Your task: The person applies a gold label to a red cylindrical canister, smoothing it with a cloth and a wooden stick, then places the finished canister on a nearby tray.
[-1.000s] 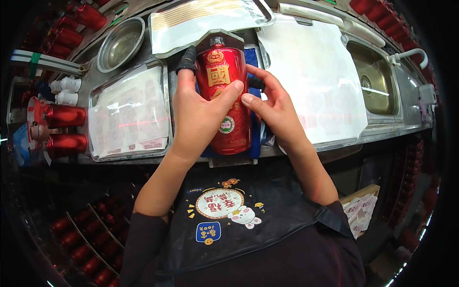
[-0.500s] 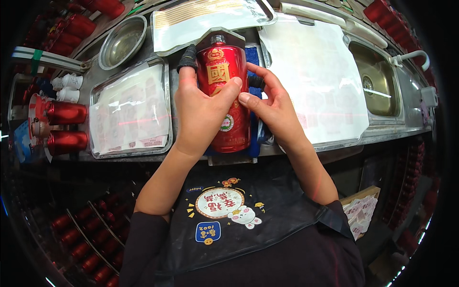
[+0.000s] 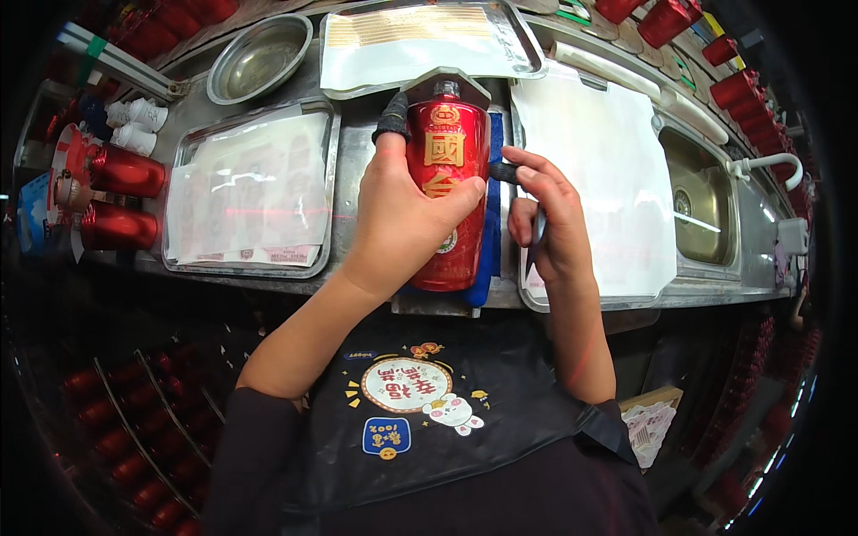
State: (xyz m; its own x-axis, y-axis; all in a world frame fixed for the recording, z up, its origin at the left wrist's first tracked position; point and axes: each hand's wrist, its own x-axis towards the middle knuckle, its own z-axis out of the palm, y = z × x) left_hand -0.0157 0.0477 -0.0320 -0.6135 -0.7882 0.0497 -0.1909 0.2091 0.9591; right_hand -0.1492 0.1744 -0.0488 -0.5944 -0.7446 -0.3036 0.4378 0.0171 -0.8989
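Note:
A glossy red bottle (image 3: 460, 232) with gold characters lies on its back on a blue cloth (image 3: 492, 223), its dark neck pointing away from me. My left hand (image 3: 402, 205) is closed around its left side, thumb across the front and a black finger sleeve (image 3: 391, 121) near the shoulder. Just right of the bottle, and apart from it, my right hand (image 3: 556, 210) has its fingers curled. A thin grey pointed tool (image 3: 535, 237) sticks down from that grip; its exact kind is unclear. Another black sleeve (image 3: 505, 171) covers a right finger.
At left, a metal tray (image 3: 250, 196) holds label sheets, with red bottles (image 3: 121, 223) beyond. A metal bowl (image 3: 259, 58) and a tray of gold strips (image 3: 429, 45) stand at the back. White sheets (image 3: 594, 188) cover a right-hand tray beside a sink (image 3: 702, 201).
My right hand has come off the bottle and moved right, and the thin tool now shows in it. My left hand stays on the bottle. The whole view has shifted slightly.

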